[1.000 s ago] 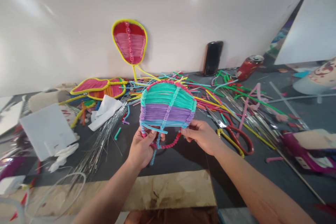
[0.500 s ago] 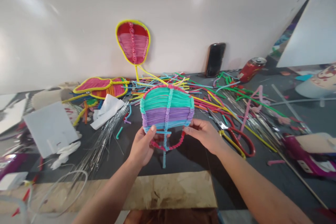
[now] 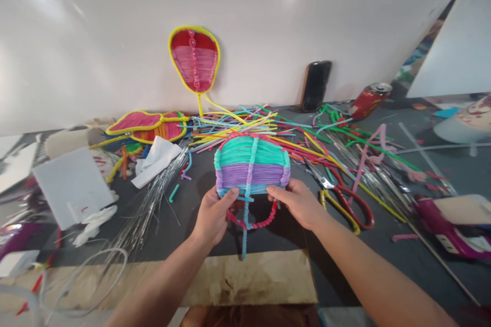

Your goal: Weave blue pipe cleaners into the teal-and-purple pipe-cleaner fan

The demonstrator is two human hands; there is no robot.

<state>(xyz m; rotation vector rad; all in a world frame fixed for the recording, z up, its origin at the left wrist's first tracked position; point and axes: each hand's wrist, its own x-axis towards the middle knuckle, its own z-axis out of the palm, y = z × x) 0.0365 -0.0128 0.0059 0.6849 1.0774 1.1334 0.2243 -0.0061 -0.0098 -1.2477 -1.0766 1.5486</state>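
Note:
Between my hands is a pipe-cleaner piece [image 3: 233,175], a rounded frame filled with bands of green, purple and blue. A twisted blue stem runs down its middle and sticks out below. The lower part of its pink-red rim stands unfilled. My left hand [image 3: 215,213] pinches the lower left edge, thumb in front on the blue band near a short loose blue end. On the lower right edge my right hand [image 3: 299,202] is closed, its thumb pressed on the blue band. The fingers behind the piece are partly hidden.
Loose pipe cleaners [image 3: 238,123] pile up behind. Scissors [image 3: 341,196] lie at the right, near a phone [image 3: 315,86] and a can [image 3: 370,101]. A pink-red balloon shape [image 3: 184,66] leans on the wall. Thin wires [image 3: 153,191] and a white card [image 3: 72,189] lie left.
The piece has shifted slightly right and down. My right thumb has moved from the pink-red rim onto the blue band, and the right hand now grips nearer the weave.

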